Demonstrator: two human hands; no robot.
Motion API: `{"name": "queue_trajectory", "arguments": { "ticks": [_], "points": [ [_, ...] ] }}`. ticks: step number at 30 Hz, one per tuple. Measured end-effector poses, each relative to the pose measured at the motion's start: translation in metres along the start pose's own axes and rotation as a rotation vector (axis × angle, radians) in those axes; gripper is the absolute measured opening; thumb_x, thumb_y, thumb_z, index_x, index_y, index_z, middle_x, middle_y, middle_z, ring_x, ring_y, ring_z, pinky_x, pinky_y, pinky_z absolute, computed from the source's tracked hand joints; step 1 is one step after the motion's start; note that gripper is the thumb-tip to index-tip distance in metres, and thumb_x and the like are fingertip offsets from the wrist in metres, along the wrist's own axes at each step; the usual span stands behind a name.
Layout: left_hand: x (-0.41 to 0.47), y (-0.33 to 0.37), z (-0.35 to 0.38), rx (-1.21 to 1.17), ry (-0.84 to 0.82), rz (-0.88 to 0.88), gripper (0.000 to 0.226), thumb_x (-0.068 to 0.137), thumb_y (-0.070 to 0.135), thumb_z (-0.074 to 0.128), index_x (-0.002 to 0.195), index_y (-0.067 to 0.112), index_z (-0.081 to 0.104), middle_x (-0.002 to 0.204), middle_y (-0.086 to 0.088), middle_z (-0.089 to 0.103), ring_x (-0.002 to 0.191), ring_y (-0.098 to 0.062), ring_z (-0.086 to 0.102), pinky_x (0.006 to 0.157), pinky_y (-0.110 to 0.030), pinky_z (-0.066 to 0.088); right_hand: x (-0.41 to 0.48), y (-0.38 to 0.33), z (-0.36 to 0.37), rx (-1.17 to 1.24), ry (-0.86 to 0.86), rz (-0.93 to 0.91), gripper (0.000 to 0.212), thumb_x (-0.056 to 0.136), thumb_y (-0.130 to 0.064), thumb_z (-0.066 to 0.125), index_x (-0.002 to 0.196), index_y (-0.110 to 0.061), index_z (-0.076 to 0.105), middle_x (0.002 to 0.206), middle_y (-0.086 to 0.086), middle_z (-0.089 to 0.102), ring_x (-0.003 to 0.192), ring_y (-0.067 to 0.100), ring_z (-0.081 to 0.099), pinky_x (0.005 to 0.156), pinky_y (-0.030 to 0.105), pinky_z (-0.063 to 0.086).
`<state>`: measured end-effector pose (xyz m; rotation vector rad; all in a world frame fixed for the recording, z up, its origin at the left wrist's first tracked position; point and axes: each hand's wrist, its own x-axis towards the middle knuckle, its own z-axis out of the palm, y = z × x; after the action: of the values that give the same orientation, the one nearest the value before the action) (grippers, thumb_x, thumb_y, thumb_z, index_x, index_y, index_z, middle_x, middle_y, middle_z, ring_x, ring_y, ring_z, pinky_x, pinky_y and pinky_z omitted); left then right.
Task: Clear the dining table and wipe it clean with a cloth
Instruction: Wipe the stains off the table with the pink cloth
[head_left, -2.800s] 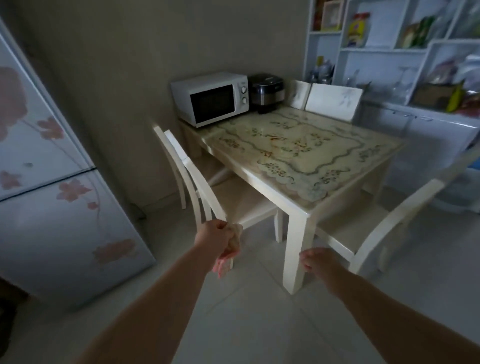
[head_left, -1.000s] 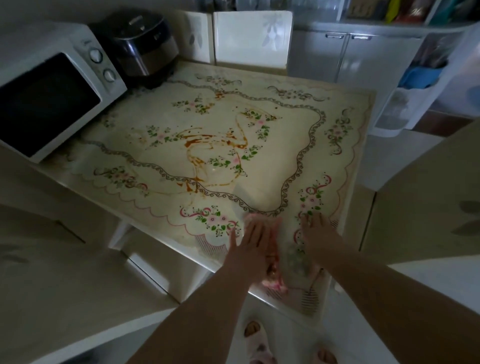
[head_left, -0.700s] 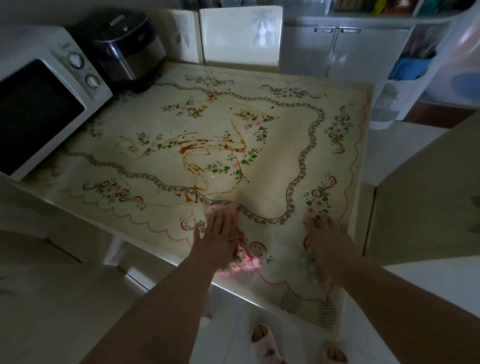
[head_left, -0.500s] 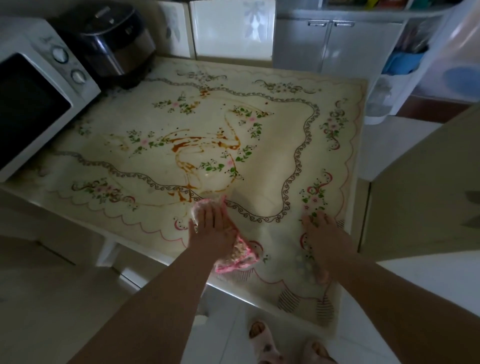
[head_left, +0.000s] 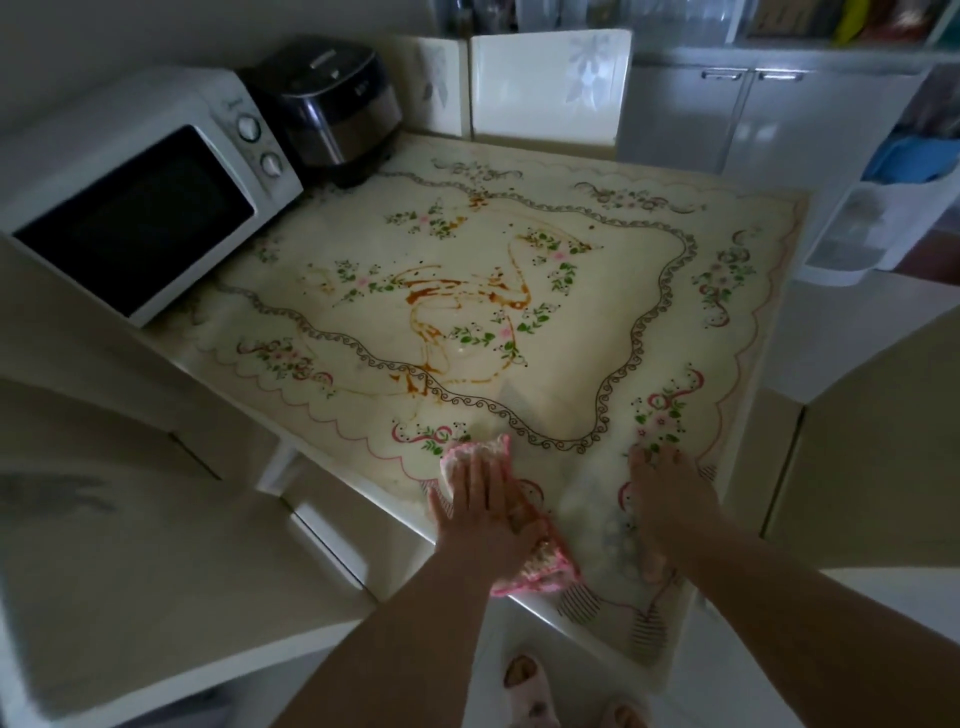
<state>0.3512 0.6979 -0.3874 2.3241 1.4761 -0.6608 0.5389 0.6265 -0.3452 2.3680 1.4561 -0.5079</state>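
Now wiping the table (head_left: 597, 291).
Flat left hand (head_left: 480, 512) presses cloth (head_left: 540, 577); flat right hand (head_left: 670, 499) holds nothing. Next, push to stain (head_left: 434, 291).

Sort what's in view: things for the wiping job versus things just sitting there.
Job: pink-edged cloth; left hand pressing it; right hand flat on the dining table; brown smears.
Sitting about: microwave; rice cooker; chair back.

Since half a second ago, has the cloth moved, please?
Yes: the cloth under the left hand slid back toward the near edge of the table, off the scrolled border.
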Motion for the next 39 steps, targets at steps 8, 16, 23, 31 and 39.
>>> {"name": "queue_trajectory", "arguments": {
  "ticks": [8, 16, 23, 31, 39],
  "points": [
    [0.002, -0.023, -0.01, -0.059, -0.039, -0.104, 0.107, 0.045, 0.08, -0.03, 0.131, 0.017, -0.042, 0.145, -0.006, -0.044, 0.141, -0.03, -0.032, 0.109, -0.058, -0.017, 0.023, -0.041, -0.024, 0.073, -0.073, -0.171, 0.07, 0.084, -0.026, 0.062, 0.141, 0.001, 0.031, 0.149, 0.022, 0.021, 0.138, 0.033, 0.025, 0.106, 0.04, 0.038],
    [0.054, -0.092, -0.043, -0.11, -0.057, -0.158, 0.093, 0.089, 0.074, 0.016, 0.144, 0.017, -0.033, 0.151, -0.009, -0.039, 0.14, -0.03, -0.034, 0.11, -0.057, -0.019, 0.069, -0.093, -0.033, 0.123, -0.085, -0.146, 0.092, 0.081, -0.037, 0.067, 0.146, 0.005, 0.017, 0.153, 0.022, 0.015, 0.143, 0.033, 0.015, 0.114, 0.041, 0.029],
    [0.107, -0.165, -0.07, -0.171, -0.069, -0.216, 0.098, 0.087, 0.076, 0.017, 0.145, 0.015, -0.032, 0.153, -0.012, -0.037, 0.143, -0.031, -0.03, 0.11, -0.059, -0.017, 0.108, -0.129, -0.054, 0.048, -0.169, -0.036, 0.127, 0.072, -0.057, 0.071, 0.143, 0.016, -0.005, 0.152, 0.035, -0.005, 0.143, 0.047, -0.002, 0.119, 0.047, 0.013],
    [0.159, -0.227, -0.102, -0.169, -0.02, -0.288, 0.102, 0.086, 0.077, 0.018, 0.148, 0.008, -0.024, 0.156, -0.015, -0.029, 0.144, -0.032, -0.026, 0.114, -0.059, -0.011, 0.12, -0.144, -0.06, 0.06, -0.176, 0.046, 0.114, 0.08, -0.041, 0.07, 0.144, 0.013, -0.006, 0.152, 0.033, -0.005, 0.144, 0.042, -0.001, 0.117, 0.043, 0.022],
    [0.181, -0.236, -0.129, -0.028, -0.023, -0.224, 0.103, 0.085, 0.078, 0.017, 0.147, 0.008, -0.027, 0.156, -0.018, -0.028, 0.145, -0.035, -0.022, 0.116, -0.055, -0.009, 0.121, -0.146, -0.062, 0.131, -0.21, 0.094, 0.133, 0.064, -0.041, 0.083, 0.146, 0.008, -0.009, 0.155, 0.025, -0.01, 0.146, 0.036, -0.007, 0.113, 0.041, 0.032]
  ]
}}
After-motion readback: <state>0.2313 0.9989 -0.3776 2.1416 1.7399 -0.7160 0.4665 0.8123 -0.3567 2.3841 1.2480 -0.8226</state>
